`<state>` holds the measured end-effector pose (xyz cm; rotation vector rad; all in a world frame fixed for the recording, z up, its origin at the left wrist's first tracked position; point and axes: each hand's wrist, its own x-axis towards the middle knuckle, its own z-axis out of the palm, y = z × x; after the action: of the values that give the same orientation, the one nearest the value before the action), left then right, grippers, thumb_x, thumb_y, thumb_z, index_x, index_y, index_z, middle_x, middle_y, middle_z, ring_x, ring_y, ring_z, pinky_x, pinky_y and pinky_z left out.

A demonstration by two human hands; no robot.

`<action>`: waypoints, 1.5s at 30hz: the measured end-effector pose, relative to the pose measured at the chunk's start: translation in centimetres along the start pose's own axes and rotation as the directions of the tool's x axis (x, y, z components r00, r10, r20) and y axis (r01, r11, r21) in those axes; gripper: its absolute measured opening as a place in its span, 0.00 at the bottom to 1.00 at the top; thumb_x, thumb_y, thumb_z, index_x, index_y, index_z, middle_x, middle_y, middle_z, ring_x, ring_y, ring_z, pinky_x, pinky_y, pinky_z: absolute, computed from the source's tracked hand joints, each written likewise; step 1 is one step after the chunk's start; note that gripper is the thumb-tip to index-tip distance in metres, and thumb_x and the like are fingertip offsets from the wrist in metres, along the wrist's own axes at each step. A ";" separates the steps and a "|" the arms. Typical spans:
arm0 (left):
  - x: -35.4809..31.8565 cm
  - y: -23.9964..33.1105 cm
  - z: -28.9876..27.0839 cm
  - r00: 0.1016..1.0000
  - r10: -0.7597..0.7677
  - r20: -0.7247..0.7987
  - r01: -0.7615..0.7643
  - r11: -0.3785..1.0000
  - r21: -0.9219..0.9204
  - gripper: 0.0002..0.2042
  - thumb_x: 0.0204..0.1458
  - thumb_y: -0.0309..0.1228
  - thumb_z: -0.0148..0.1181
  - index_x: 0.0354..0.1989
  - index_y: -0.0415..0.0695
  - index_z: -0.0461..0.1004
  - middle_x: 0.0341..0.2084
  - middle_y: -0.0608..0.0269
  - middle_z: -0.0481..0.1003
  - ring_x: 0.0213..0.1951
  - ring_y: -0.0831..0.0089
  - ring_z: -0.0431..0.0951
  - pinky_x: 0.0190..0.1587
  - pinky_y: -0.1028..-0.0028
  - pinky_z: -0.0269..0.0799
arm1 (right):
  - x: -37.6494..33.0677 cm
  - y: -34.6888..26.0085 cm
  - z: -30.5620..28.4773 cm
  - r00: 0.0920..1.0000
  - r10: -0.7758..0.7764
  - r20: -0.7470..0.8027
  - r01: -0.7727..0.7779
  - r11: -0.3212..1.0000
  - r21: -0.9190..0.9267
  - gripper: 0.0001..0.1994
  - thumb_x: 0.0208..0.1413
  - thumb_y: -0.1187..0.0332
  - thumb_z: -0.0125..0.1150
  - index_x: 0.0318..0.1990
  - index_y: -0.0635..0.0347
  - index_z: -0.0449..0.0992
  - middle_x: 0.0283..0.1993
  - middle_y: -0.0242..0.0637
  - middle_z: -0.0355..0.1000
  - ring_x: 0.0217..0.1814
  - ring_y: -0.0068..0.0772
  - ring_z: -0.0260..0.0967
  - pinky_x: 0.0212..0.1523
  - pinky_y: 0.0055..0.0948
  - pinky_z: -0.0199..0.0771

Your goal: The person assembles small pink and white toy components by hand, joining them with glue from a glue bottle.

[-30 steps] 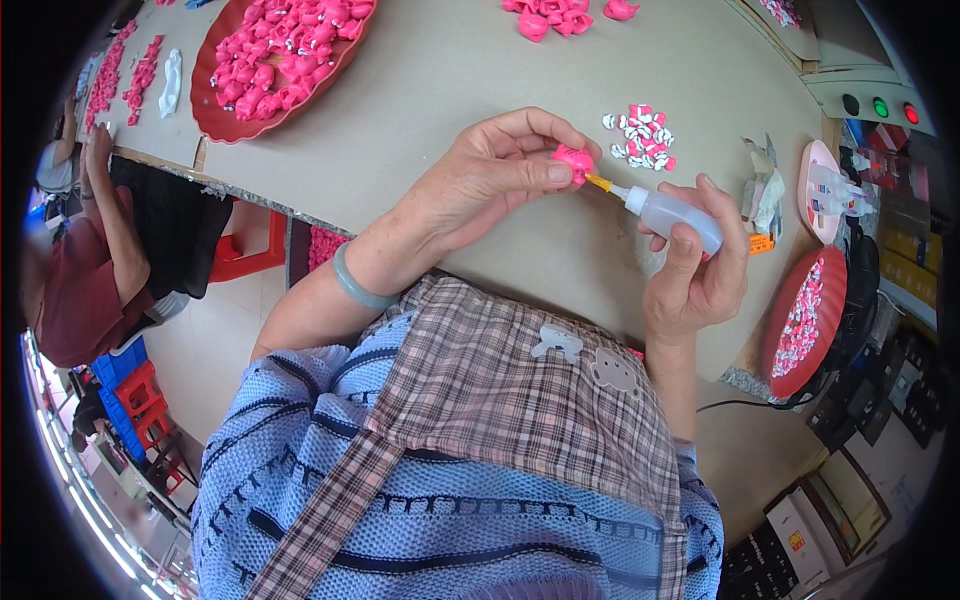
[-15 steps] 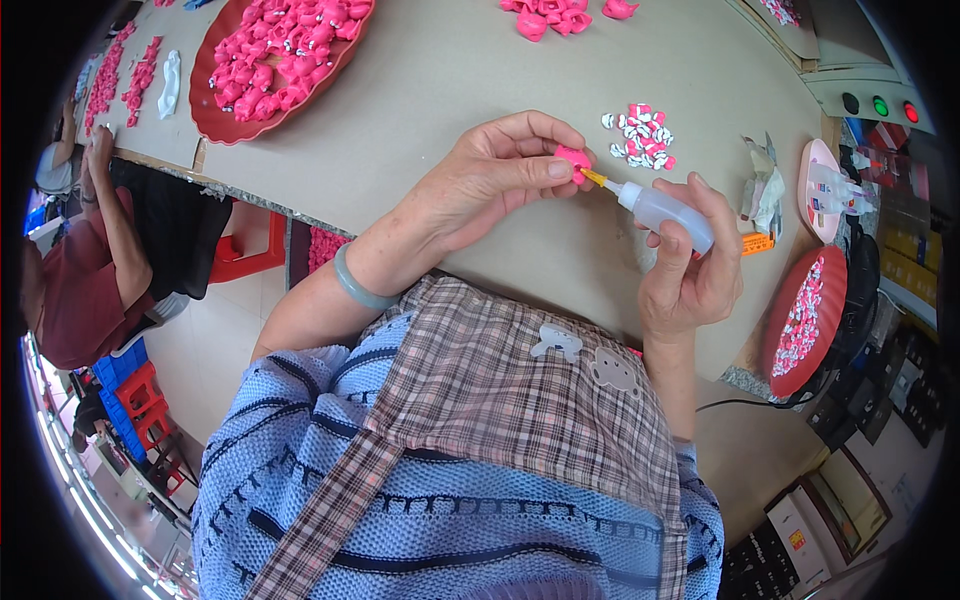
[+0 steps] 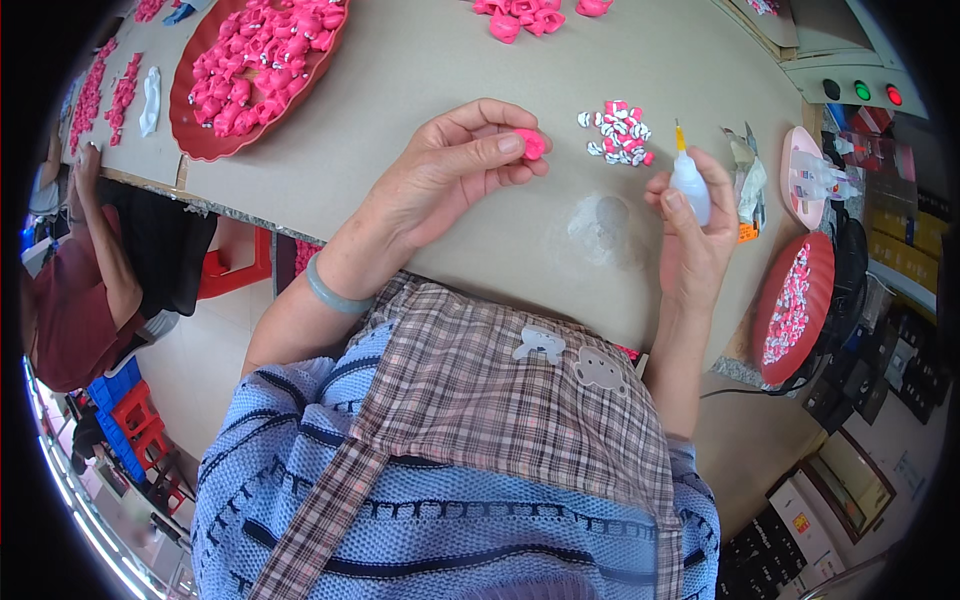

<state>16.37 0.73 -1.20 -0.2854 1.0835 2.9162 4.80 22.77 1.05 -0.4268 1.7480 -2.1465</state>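
Observation:
Between the thumb and fingers of my left hand (image 3: 450,165) is a small pink molded figure piece (image 3: 532,145). My right hand (image 3: 697,220) is closed around a translucent squeeze bottle (image 3: 690,188), held upright with its thin yellow tip pointing away from me. The bottle stands apart from the pink piece. Between the two hands, a little farther off, lies a pile of small pink and white pieces (image 3: 622,133) on the table (image 3: 390,90). A pale, whitish smear (image 3: 600,228) marks the tabletop below that pile.
A red scalloped bowl (image 3: 185,130) full of pink pieces stands far left; more pink pieces (image 3: 520,18) lie at the back. On the right are a red dish (image 3: 768,290) of small parts, a pink tray (image 3: 795,190) with bottles, and a crumpled packet (image 3: 748,180). Another person (image 3: 75,290) sits at left.
The bottle has come away from the pink piece and swung from leaning left to upright. My left hand has shifted slightly left, still pinching the piece.

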 end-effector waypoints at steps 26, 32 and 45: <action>-0.9 0.0 0.3 0.999 -0.031 -0.036 0.034 0.997 0.068 0.14 0.55 0.26 0.56 0.49 0.35 0.71 0.41 0.57 0.75 0.38 0.77 0.76 0.43 0.79 0.74 | 0.7 -0.7 4.3 0.965 0.212 0.152 -0.159 0.940 -0.303 0.06 0.51 0.78 0.60 0.37 0.64 0.77 0.29 0.29 0.72 0.25 0.15 0.65 0.26 0.16 0.66; -0.8 -0.9 1.7 0.996 -0.087 -0.026 0.090 0.987 0.135 0.12 0.54 0.27 0.57 0.46 0.35 0.72 0.34 0.62 0.76 0.34 0.77 0.76 0.39 0.79 0.73 | -0.6 -0.9 3.8 0.950 0.226 0.215 -0.188 0.965 -0.181 0.08 0.50 0.79 0.61 0.39 0.64 0.77 0.29 0.29 0.73 0.26 0.14 0.67 0.26 0.14 0.66; -0.8 -1.5 1.9 0.993 -0.105 -0.049 0.112 0.976 0.188 0.10 0.54 0.29 0.59 0.41 0.36 0.74 0.31 0.61 0.76 0.32 0.78 0.77 0.38 0.80 0.74 | -1.2 -0.6 4.2 0.938 -0.067 0.339 0.224 0.865 -0.449 0.09 0.46 0.80 0.66 0.36 0.65 0.76 0.33 0.32 0.73 0.33 0.19 0.69 0.34 0.18 0.69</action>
<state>16.95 3.14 -0.60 -0.3844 1.2971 2.6979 7.64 19.72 2.46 -1.0019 2.0956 -1.5851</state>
